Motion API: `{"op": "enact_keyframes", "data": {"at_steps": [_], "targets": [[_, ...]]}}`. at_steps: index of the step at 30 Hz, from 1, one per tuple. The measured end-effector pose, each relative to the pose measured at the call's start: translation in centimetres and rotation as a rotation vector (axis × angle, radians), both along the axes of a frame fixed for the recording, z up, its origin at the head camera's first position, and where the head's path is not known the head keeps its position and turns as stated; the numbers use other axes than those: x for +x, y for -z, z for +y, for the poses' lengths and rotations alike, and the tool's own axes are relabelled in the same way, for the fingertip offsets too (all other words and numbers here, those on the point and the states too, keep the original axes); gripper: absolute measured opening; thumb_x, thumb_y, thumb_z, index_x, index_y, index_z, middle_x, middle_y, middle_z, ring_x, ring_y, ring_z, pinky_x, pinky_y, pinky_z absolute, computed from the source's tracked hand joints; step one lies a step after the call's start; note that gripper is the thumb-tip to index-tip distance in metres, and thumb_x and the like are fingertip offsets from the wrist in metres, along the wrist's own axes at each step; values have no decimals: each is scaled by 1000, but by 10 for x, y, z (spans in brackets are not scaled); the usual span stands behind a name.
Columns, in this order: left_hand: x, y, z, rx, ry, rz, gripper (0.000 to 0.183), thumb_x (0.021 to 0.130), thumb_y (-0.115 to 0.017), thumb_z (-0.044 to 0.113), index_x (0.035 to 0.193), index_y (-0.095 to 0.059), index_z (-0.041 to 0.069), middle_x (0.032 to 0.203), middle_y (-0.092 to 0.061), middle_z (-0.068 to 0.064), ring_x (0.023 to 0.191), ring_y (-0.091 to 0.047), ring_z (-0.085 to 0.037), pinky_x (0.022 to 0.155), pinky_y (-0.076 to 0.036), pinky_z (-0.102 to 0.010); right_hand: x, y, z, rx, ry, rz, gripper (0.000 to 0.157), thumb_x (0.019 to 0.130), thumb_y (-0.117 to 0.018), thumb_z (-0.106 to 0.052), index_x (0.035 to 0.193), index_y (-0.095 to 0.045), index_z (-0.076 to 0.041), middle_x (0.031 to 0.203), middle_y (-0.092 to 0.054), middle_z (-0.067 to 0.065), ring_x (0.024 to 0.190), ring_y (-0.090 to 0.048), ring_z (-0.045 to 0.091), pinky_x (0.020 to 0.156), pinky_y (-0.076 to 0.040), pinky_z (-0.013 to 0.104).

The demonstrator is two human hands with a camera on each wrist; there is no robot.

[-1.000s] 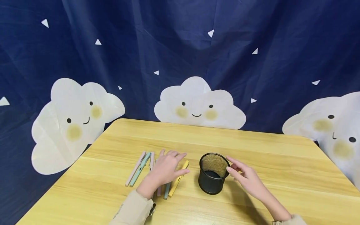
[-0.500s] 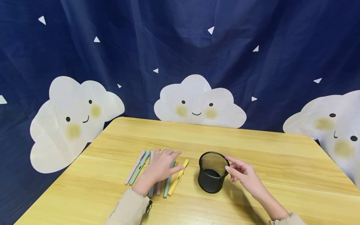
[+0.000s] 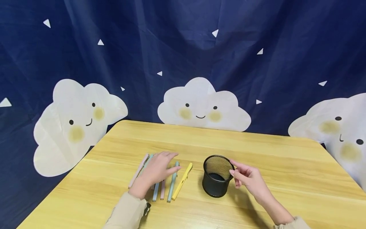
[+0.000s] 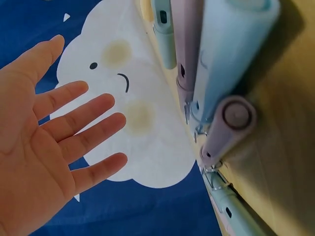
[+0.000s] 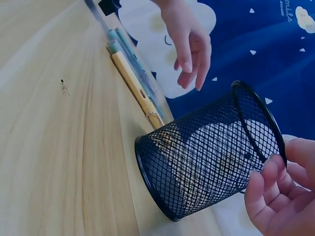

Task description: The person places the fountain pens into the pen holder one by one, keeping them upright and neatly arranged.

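Observation:
My left hand (image 3: 155,168) hovers above a row of capped pens, fingers spread and nothing held; its palm (image 4: 34,147) fills the left of the left wrist view. To its right lie a yellow pen (image 3: 183,181) and a teal pen (image 3: 173,183). A pink pen (image 3: 162,190) and a blue pen (image 3: 155,192) show partly below the hand. Beyond its left side are another pink pen (image 3: 139,170) and a mint pen, mostly hidden. With thumb and fingers, my right hand (image 3: 251,183) pinches the rim of a black mesh pen holder (image 3: 215,186), which stands upright.
The light wooden table (image 3: 257,152) reaches back to a dark blue curtain (image 3: 183,38) printed with white clouds. The pen holder stands to the right of the yellow pen, with a gap between them.
My left hand has shifted left across the pens, uncovering the teal, pink and blue ones and covering more of the mint one. My right hand stays at the pen holder's rim.

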State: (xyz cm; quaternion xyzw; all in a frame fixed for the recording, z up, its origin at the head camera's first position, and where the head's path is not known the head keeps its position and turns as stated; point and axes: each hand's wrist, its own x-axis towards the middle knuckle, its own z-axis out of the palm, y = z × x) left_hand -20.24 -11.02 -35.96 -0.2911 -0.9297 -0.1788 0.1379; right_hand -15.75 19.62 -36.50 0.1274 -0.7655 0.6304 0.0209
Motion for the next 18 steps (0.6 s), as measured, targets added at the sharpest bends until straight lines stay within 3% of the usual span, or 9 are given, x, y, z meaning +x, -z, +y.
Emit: {"op": "enact_keyframes", "data": {"at_steps": [4,10,15,18], "targets": [[0,1,-7,5,5,3,43,81,-65,31,113,-60,3,106,-61,-12,98,-57,-27,84,-45,-40,1,1,-2,-18,17,-16,45,86,-56,-1,125,-41,14,68,-54,5,48,-49,9,48,-47,24],[-1,-1,-17,-1,-56,-43,40,81,-65,31,111,-61,4,107,-61,-10,101,-56,-27,86,-43,-44,1,3,-1,-92,22,-77,46,85,-58,-2,126,-42,10,69,-55,2,49,-50,9,50,-48,24],[-4,-3,-26,8,-61,-45,38,82,-65,27,109,-61,1,106,-61,-12,100,-56,-28,85,-44,-40,-1,4,2,-237,-69,-142,40,85,-57,-2,120,-55,-22,73,-55,3,54,-52,9,53,-49,23],[-7,-3,-31,8,-73,-63,38,83,-64,27,110,-61,0,107,-61,-12,98,-56,-28,86,-43,-41,-2,5,5,-307,-159,-165,41,87,-54,-1,112,-56,-34,75,-53,3,57,-52,9,55,-49,22]]}}
